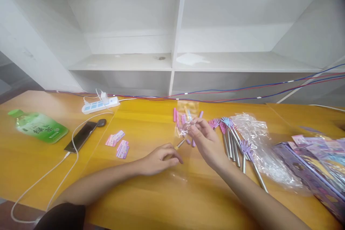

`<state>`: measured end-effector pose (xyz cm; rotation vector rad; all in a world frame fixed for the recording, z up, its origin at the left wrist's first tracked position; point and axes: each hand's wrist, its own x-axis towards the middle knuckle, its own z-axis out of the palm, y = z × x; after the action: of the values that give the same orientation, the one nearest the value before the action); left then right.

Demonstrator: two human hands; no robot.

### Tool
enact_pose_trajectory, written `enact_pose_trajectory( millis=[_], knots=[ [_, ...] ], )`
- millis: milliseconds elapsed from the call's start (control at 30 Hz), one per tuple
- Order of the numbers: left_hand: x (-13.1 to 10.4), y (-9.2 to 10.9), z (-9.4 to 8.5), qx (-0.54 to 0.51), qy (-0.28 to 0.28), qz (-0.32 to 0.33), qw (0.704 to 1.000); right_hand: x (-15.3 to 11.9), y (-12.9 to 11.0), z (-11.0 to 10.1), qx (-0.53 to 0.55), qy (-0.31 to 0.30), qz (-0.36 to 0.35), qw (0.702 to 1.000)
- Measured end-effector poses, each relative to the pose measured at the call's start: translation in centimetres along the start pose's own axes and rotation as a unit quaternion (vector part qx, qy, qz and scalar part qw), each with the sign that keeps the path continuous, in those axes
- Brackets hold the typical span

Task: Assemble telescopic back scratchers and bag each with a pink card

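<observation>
My right hand (205,136) pinches the edge of a clear plastic bag (181,129) between thumb and fingertips. Behind and under the bag lie several pink and purple tubes (175,115). My left hand (163,159) rests low over the table, its fingers loosely curled with a gap to the thumb. Close to its fingertips is a thin yellowish piece with a pointed metal end (180,144); whether they touch is unclear. Right of my right hand lie several hand-shaped back scratchers (229,124) with metal rods, in pink, blue and purple.
Crumpled clear bags (258,143) lie beside a purple patterned box (304,172) of packed pieces at right. Small printed cards (122,149), a phone (82,136), a green-capped bottle (40,125), a white cable (77,147) and a power strip (99,105) lie at left. White shelving (172,61) stands behind.
</observation>
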<state>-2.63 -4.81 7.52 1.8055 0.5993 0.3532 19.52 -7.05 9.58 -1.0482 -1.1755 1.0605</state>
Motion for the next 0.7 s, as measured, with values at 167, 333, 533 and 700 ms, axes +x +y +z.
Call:
enact_pose_trajectory(
  millis=[167,333,533,700],
  knots=[
    [0.5,-0.9,0.0,-0.199,0.057,-0.033,0.978,0.6,1.2,-0.7,-0.149,0.075,-0.089,0.982],
    [1.1,-1.4,-0.3,-0.289,0.12,-0.017,0.95,1.9,3.2,-1.1,-0.18,0.147,-0.098,0.968],
    [0.7,-1.4,0.0,-0.242,0.071,-0.008,0.968,0.7,4.2,1.4,0.055,-0.099,0.125,0.986],
    [1.1,-1.4,-0.5,-0.123,0.109,0.006,0.986,1.0,3.6,1.1,0.081,-0.017,0.088,0.993]
  ],
)
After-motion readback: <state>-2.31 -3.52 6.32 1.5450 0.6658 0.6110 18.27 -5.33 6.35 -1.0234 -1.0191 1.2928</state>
